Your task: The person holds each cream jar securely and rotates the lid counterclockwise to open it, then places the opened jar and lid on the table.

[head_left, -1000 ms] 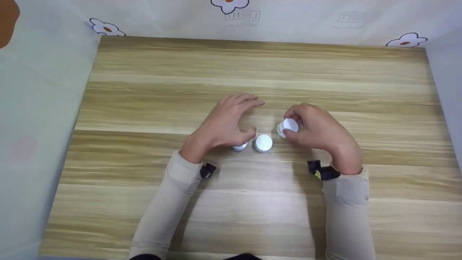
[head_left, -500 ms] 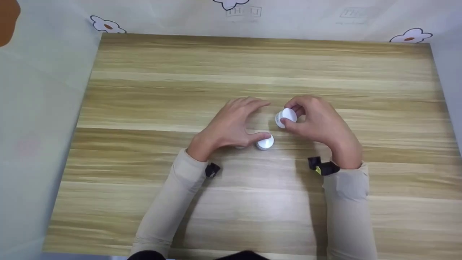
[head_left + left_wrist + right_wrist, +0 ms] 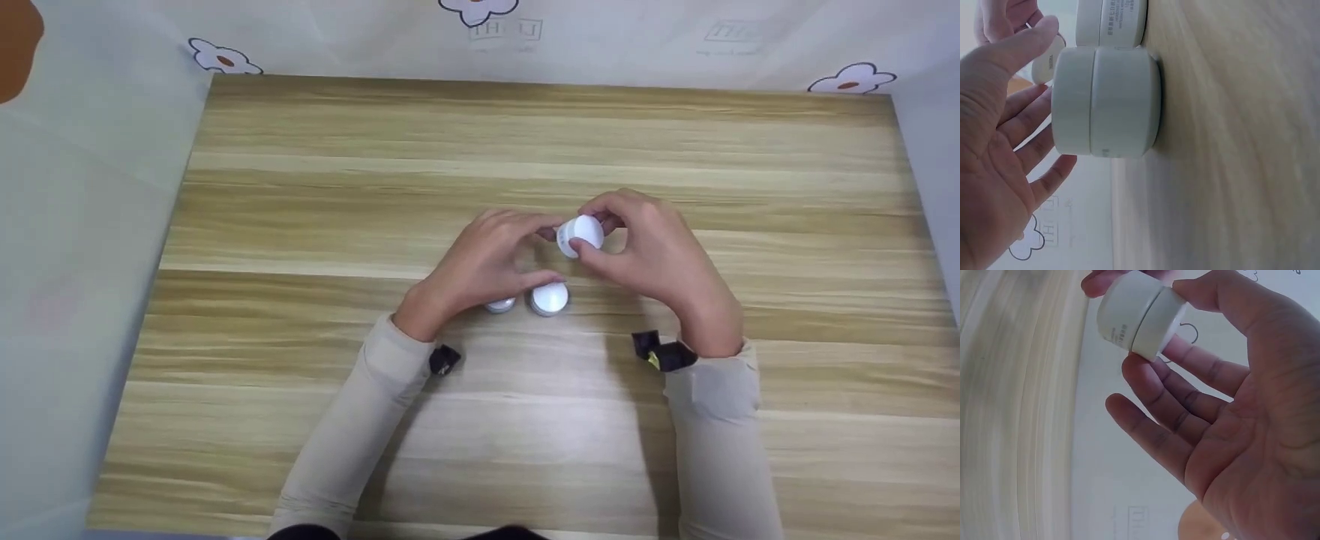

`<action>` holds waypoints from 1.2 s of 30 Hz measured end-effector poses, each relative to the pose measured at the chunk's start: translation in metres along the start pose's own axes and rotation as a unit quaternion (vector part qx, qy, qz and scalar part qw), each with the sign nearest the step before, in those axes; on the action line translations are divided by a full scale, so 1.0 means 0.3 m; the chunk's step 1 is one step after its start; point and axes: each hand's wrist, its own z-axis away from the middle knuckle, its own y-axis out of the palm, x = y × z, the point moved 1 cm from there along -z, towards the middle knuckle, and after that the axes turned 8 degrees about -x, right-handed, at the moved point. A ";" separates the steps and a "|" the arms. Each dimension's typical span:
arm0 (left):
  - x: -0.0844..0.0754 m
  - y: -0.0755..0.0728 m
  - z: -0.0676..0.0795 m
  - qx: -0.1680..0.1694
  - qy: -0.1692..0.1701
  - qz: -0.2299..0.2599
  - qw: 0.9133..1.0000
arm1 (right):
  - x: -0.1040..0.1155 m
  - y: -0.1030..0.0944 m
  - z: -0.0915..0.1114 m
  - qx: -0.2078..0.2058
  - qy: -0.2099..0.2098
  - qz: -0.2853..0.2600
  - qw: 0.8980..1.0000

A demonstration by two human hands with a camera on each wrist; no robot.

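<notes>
My right hand (image 3: 649,251) pinches a small white screw-lid cream jar (image 3: 589,232) between thumb and fingers, tilted and lifted off the table. Printed text shows on that jar's side in the right wrist view. Beside it my left hand (image 3: 487,261) is spread, thumb apart from the fingers. Its fingertips are close to the held jar; whether they touch it I cannot tell. Below the left thumb, a second white jar (image 3: 550,299) stands upright on the table. A third jar (image 3: 501,305), partly hidden by the left hand, stands to its left and looms large in the left wrist view.
The jars stand on a wood-grain table (image 3: 300,195). Pale sheeting with flower prints (image 3: 853,78) rises behind the table's far edge and along its sides. Both forearms, in beige sleeves (image 3: 716,442), reach in from the near edge.
My right hand has raised the jar and carried it left, toward the left fingers. The left hand has shifted slightly right, its thumb now at the middle jar.
</notes>
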 end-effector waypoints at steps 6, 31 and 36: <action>0.003 0.002 -0.002 -0.017 0.000 -0.007 1.000 | 0.011 0.015 -0.003 -0.011 -0.023 -0.005 1.000; 0.001 -0.029 -0.006 -0.060 0.004 -0.013 0.998 | 0.036 0.033 -0.005 -0.031 -0.001 0.027 0.999; 0.000 -0.037 -0.005 -0.077 0.011 -0.007 0.997 | 0.038 0.036 -0.008 -0.053 0.018 0.034 0.998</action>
